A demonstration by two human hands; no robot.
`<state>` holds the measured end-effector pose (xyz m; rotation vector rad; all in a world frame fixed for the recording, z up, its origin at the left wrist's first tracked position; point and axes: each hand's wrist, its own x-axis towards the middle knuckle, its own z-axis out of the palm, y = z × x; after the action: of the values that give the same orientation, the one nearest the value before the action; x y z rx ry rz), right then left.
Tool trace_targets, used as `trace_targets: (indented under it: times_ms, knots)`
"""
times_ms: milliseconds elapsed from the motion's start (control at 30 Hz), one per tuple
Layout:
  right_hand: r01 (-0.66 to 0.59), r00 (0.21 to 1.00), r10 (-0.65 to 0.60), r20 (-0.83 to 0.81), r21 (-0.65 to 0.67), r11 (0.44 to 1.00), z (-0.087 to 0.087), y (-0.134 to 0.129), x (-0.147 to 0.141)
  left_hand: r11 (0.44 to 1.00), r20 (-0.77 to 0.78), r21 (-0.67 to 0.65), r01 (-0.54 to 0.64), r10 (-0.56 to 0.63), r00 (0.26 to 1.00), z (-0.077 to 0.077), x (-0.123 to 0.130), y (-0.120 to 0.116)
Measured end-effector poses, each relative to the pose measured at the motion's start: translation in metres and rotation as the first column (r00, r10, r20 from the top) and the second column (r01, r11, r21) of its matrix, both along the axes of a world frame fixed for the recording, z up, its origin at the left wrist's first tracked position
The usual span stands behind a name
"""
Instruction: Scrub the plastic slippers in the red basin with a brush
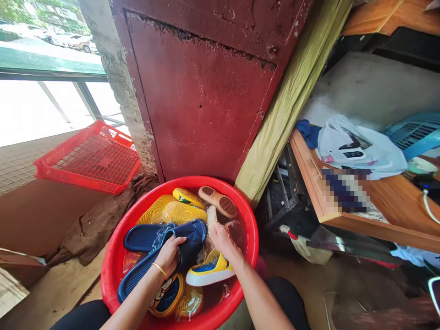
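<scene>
A large red basin (252, 229) holds water and several slippers and sandals. My left hand (170, 254), with a thin bangle at the wrist, grips a dark blue slipper (137, 273) tilted across the basin. My right hand (222, 236) is closed on a pale brush (212, 215) just right of that slipper's toe. Another blue slipper (140, 237) lies behind it. Yellow slippers (182, 212) and a tan sole with brown patches (218, 200) lie toward the back. Below my right hand is a yellow, blue and white sandal (210, 271).
Behind the basin stands a dark red door (202, 101), with a yellowish curtain (285, 110) beside it. A red plastic crate (91, 158) is at left, above brown cloth (89, 224). On the right, a wooden table (330, 215) bears a white plastic bag (360, 149).
</scene>
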<state>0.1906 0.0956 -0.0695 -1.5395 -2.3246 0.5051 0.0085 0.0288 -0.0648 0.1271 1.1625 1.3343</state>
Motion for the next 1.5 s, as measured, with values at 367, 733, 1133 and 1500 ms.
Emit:
trace_targets:
  times_ms: [367, 733, 1133, 1500]
  knots:
    - [-0.062, 0.970, 0.064, 0.236, -0.014, 0.998, 0.021, -0.050, 0.025, 0.994, -0.012, 0.002, 0.106, -0.106, 0.994, 0.009, 0.005, -0.005]
    - [-0.209, 0.977, 0.213, 0.030, -0.098, 0.973, 0.068, -0.090, 0.060, 1.000, -0.175, -0.023, -0.011, 0.007, 0.985, 0.015, -0.011, -0.002]
    - [-0.133, 0.967, 0.132, 0.216, -0.010, 0.991, 0.045, -0.067, 0.072, 0.978, -0.112, -0.078, 0.195, -0.203, 0.973, 0.028, -0.022, -0.012]
    - [-0.104, 0.989, 0.099, 0.106, 0.044, 0.994, 0.042, -0.059, 0.064, 0.969, -0.132, -0.087, 0.229, -0.240, 0.962, 0.036, -0.024, -0.022]
